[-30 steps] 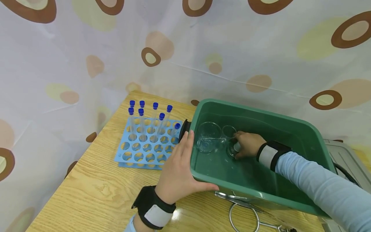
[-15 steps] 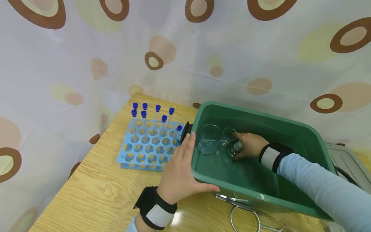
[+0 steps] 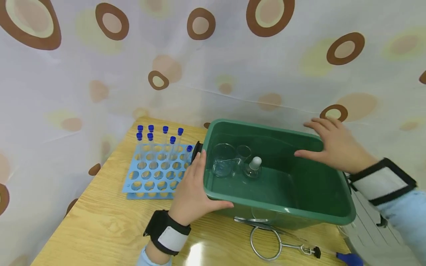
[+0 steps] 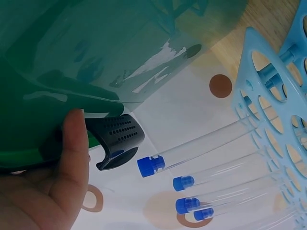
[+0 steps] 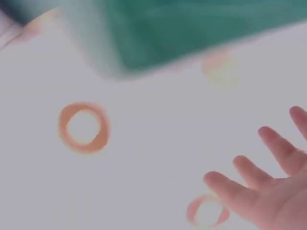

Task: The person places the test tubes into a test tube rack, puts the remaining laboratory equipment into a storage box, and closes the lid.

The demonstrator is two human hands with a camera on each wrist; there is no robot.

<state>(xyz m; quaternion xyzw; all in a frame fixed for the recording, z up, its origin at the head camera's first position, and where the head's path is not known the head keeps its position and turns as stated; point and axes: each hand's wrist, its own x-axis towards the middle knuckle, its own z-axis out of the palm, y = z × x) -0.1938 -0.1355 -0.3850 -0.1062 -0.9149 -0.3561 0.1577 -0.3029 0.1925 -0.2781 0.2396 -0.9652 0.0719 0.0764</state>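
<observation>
A green plastic tub (image 3: 253, 203) stands on the table. My left hand (image 3: 191, 194) rests on its front left corner, fingers straight along the left side and thumb along the front rim. In the left wrist view a finger (image 4: 76, 153) lies beside the tub's black handle (image 4: 117, 139). My right hand (image 3: 336, 146) is over the tub's right end with fingers spread, holding nothing; the right wrist view shows the spread fingers (image 5: 249, 177) too. Inside the tub, at its left, are a small glass bottle with a white cap (image 3: 255, 164) and clear glass vessels (image 3: 223, 157).
A light blue rack (image 3: 131, 187) holding several blue-capped test tubes (image 3: 150, 142) stands left of the tub. In front lie a metal ring clamp (image 3: 266, 255) and a blue object (image 3: 351, 259). A grey case (image 3: 369, 225) is at the right; a patterned curtain hangs behind.
My right hand has let go of the white-capped bottle in the tub and moved up and right, fingers spreading. My left hand stays at the tub's corner. The head view has shifted.
</observation>
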